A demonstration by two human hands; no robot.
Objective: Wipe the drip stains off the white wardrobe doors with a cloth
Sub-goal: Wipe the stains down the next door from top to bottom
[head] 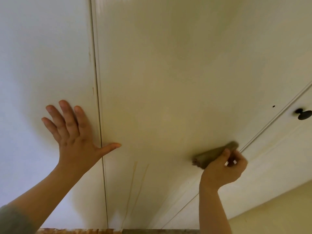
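Left hand (74, 132) lay flat on the white wardrobe while the right hand (224, 168) pressed a cloth (211, 156) to it.

The left arm reached up from the lower left corner, its palm on the left door (42, 56), its fingers straight and spread, and the thumb stretched across the seam (97, 81) onto the middle door (168, 73). The right hand came up from below with its fingers and thumb curled round a brownish rolled cloth, which touched the middle door close to that door's right edge. Two thin yellowish drip stains (132, 186) ran down the middle door between the two hands, lower than the cloth and apart from it. Above the hands the middle door stretched wide and bare. A black knob (303, 114) sat on the right door (278, 141), well apart from the cloth.
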